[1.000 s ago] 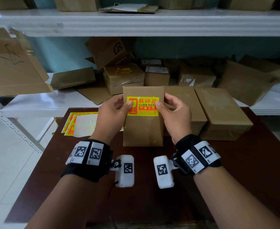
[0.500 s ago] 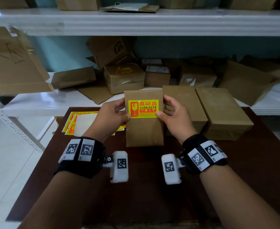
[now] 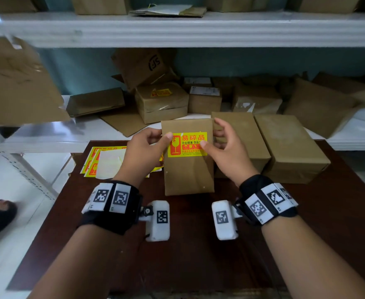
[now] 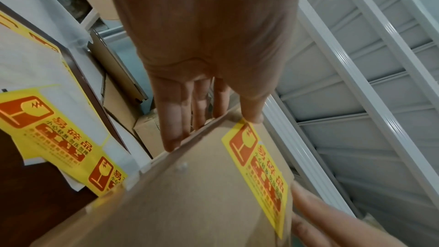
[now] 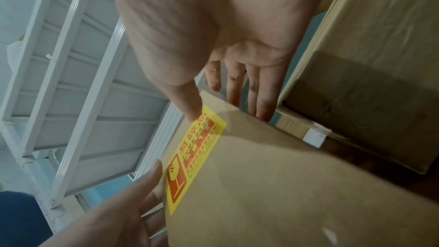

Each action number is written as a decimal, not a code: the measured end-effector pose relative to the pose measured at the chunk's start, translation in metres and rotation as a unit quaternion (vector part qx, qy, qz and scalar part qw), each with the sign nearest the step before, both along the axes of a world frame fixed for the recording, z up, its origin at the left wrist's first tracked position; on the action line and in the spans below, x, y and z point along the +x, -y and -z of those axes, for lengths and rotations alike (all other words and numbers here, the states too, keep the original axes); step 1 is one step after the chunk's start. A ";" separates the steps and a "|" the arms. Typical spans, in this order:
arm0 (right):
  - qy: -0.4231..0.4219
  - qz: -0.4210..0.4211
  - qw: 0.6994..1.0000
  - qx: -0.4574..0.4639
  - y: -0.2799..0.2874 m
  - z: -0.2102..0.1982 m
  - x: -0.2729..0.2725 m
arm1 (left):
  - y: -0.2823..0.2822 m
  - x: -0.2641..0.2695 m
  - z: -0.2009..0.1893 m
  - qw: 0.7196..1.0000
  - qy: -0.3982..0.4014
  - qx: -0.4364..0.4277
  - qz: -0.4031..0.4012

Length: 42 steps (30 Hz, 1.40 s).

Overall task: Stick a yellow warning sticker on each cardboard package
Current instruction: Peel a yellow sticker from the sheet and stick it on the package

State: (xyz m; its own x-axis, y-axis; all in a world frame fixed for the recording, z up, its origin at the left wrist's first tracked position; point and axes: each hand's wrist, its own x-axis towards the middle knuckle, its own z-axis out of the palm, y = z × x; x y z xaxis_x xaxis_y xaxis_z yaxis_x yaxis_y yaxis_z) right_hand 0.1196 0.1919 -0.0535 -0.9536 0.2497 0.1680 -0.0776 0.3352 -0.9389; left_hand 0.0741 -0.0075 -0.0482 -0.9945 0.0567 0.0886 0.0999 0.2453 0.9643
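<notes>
Dim, soft indoor light; wide-angle bending at edges; wrist views blurred close up.

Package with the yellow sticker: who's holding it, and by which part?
Both hands hold the package by its upper side edges: left hand on its left edge, right hand on its right, thumbs pressing the sticker ends.

The right hand [image 5: 237, 48] reaches down over a cardboard package [image 5: 273, 185], thumb tip pressed on one end of the yellow sticker [image 5: 192, 155] and fingers [image 5: 263, 97] behind the package's far edge. The left hand [image 5: 114, 213] touches the sticker's other end. Another package [image 5: 370, 85] lies just beside, white shelving [image 5: 78, 74] behind.
</notes>
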 end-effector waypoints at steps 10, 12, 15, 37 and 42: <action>-0.025 0.054 0.998 0.034 0.002 -0.002 -0.003 | 0.007 -0.001 -0.006 1.000 0.020 -0.005 0.024; -0.025 0.050 0.998 0.040 0.002 -0.003 -0.003 | 0.008 -0.001 -0.006 0.999 0.026 -0.004 0.029; -0.025 0.045 0.998 0.042 0.001 -0.003 -0.004 | 0.009 -0.002 -0.006 0.999 0.030 -0.003 0.037; 0.028 -0.100 0.994 0.034 -0.018 0.003 0.000 | 0.015 0.002 -0.009 0.989 0.035 -0.052 0.135; 0.032 -0.104 0.994 0.030 -0.019 0.005 -0.002 | 0.018 0.000 -0.007 0.986 0.033 -0.074 0.147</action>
State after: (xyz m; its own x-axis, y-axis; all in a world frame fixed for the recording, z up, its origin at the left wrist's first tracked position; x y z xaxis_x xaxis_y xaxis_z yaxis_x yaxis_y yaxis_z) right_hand 0.1179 0.2111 -0.0584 -0.9927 0.0384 0.1147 -0.0922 0.3740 -0.9228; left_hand 0.0739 -0.0252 -0.0416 -0.9367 0.3500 -0.0065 0.1256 0.3535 0.9270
